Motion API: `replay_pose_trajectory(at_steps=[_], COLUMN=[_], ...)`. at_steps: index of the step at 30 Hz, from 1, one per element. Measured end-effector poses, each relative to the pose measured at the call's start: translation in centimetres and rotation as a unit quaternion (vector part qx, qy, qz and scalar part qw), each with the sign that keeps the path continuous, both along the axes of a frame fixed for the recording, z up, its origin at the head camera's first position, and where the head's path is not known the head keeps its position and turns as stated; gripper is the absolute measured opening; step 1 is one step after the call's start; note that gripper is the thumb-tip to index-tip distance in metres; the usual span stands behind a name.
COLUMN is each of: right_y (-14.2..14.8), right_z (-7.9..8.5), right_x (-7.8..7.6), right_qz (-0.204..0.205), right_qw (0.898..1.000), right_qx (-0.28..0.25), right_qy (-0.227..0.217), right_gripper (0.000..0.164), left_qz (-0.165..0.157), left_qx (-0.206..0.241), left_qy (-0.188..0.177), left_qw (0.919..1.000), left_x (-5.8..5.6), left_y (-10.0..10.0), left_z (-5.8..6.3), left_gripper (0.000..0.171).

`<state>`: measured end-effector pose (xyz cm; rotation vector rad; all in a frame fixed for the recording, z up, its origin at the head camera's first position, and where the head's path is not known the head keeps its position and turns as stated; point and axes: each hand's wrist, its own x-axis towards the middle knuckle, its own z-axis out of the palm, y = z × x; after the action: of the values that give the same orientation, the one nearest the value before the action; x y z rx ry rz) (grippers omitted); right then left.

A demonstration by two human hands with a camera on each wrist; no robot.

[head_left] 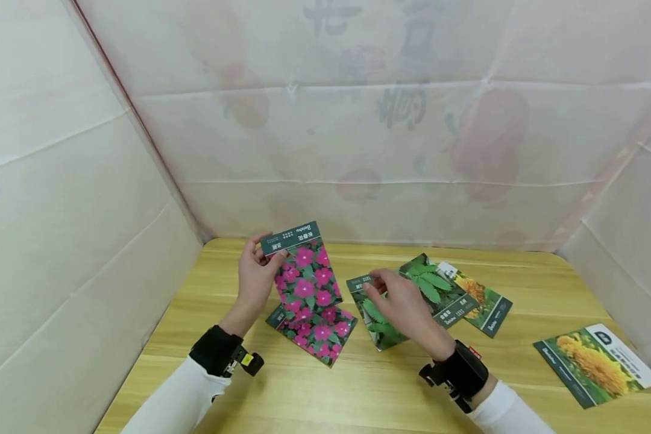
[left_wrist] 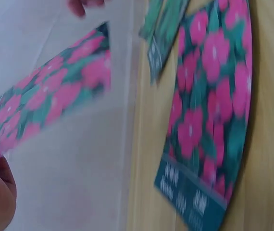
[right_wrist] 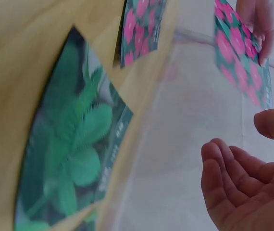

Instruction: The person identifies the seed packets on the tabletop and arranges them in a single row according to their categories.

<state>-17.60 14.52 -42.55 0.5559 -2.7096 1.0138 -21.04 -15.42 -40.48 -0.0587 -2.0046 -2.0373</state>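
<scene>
Seen from the head, the raised pink-flower packet (head_left: 309, 274) hides some of the left hand's (head_left: 256, 274) fingers and part of the lower pink packet (head_left: 321, 333), while the right hand (head_left: 407, 304) covers part of the near leaf packet (head_left: 380, 328). The far leaf packet (head_left: 434, 286) overlaps one marigold packet (head_left: 488, 307), and the finest print is too small to read. In the left wrist view the raised packet is blurred and the left edge cuts off the left hand.

Cloth walls (head_left: 314, 144) round a wooden tabletop (head_left: 369, 392) show a booth
</scene>
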Motion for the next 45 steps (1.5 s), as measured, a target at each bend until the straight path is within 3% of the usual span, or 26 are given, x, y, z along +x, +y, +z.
replay_pose_trajectory(at_steps=[5,10,21,23,28,30,32,35,39,41,43,45], right_y=[0.6,1.4,1.3,1.7,1.3,1.0,1.3,1.7,1.8,1.9,2.4,2.6], right_z=[-0.6,-1.3,-0.6,-3.0,-2.9,-1.4,-2.7,-4.4,-4.4,-5.1,-6.8,-7.0], right_x=[0.1,0.1,0.1,-1.1,-1.4,-0.7,-1.3,-2.4,-3.0,-3.5,-4.5,-4.6], right_qz=[0.012,0.022,0.034,0.040,0.014,-0.002,0.010,0.022,0.024,0.009,0.002,-0.008], right_qw=[0.993,0.972,0.927,0.928,0.916,0.908,0.905,0.893,0.868,0.866,0.867,0.868], right_qx=[-0.073,-0.176,-0.300,-0.315,-0.358,-0.370,-0.387,-0.422,-0.474,-0.477,-0.478,-0.476], right_qy=[-0.090,-0.156,-0.224,-0.193,-0.180,-0.196,-0.177,-0.154,-0.146,-0.148,-0.142,-0.140], right_gripper=[0.047,0.053,0.049,0.048,0.051,0.056,0.060,0.059,0.052,0.050,0.048,0.046], left_qz=[-0.001,0.007,0.020,0.017,-0.006,-0.016,-0.023,-0.034,-0.045,-0.052,-0.060,-0.067], left_qx=[0.036,0.082,0.189,0.198,0.230,0.241,0.242,0.244,0.238,0.232,0.228,0.219], left_qy=[-0.025,-0.044,-0.060,-0.063,-0.065,-0.066,-0.067,-0.076,-0.091,-0.096,-0.095,-0.094], left_qw=[0.9991,0.9956,0.9799,0.9781,0.9710,0.9683,0.9676,0.9663,0.9659,0.9666,0.9671,0.9689], left_x=[0.6,1.2,2.4,2.7,3.5,3.7,4.0,4.5,5.1,5.3,5.5,5.6], left_y=[1.9,3.0,5.1,5.5,6.8,7.3,7.8,8.4,9.0,9.1,9.2,9.1], left_z=[0.1,0.0,-0.7,-0.8,-1.3,-1.6,-1.9,-2.4,-2.9,-3.2,-3.4,-3.6], left_gripper=[0.050,0.048,0.047,0.047,0.042,0.040,0.039,0.041,0.045,0.046,0.048,0.049])
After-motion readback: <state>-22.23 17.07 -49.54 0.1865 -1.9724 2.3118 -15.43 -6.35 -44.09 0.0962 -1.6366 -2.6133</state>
